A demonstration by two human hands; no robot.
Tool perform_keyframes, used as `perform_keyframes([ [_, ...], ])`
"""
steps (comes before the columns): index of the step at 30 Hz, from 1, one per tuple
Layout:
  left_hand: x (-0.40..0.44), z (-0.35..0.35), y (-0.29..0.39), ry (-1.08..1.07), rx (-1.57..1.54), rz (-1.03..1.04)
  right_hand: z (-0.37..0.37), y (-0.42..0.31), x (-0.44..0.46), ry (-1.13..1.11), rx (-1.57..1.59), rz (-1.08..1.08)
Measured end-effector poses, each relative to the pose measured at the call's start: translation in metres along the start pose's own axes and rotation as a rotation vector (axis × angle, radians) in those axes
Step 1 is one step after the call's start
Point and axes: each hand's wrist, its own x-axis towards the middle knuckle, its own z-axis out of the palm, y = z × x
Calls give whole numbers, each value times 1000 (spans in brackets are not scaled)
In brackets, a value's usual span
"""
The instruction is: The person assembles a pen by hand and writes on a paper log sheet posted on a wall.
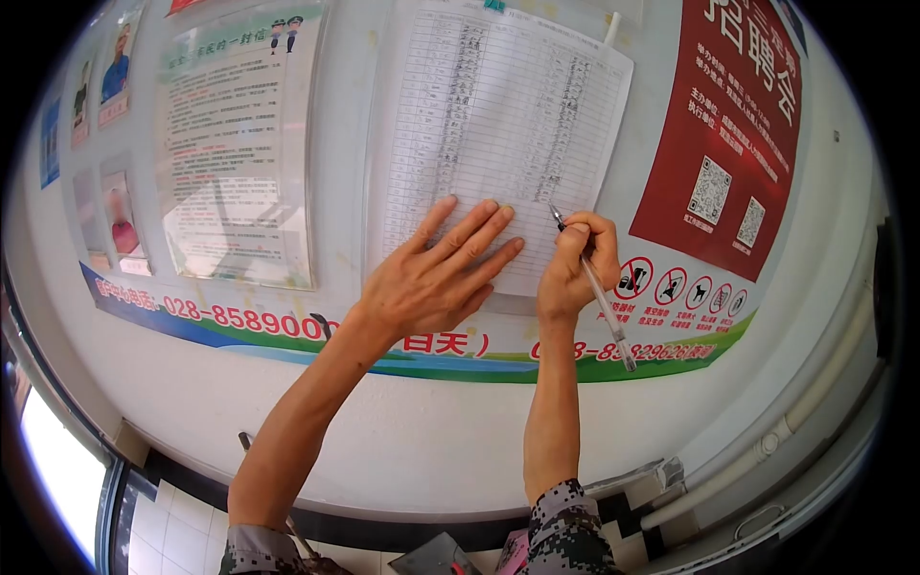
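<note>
A ruled form sheet (513, 105) with columns of handwriting hangs on a wall board, held at its top by a green clip (494, 5). My left hand (446, 268) lies spread over the lower part of the sheet, fingers pointing up and to the right. Between the closed fingers of my right hand (580, 264) is a clear-barrelled pen (608, 311). Its tip is at the handwriting in the right-hand columns; whether it touches the paper I cannot tell. My left palm hides some lower rows.
Left of the sheet hangs a printed notice (235, 163) in a clear sleeve, with several photos beyond it. A red poster (724, 125) with QR codes is at the right. A pale pipe (767, 441) runs along the right wall. Tiled floor (168, 527) shows below.
</note>
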Motion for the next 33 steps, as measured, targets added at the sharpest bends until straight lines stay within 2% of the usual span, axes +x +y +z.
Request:
perform_keyframes([
  [10,0,0,0,-1,2,1,-1,-2,-1,-11,-17,25],
  [16,1,-2,0,2,-5,-3,-1,1,-2,63,103,16],
  [25,2,-6,3,-29,-6,9,-17,0,1,22,243,206],
  [27,1,-7,1,-17,9,26,-31,-24,0,38,301,249],
  [32,1,-14,6,-44,-16,5,-93,-101,-72,-231,230,256],
  [33,1,-15,10,-56,-23,-14,-109,-118,-89,-312,211,379],
])
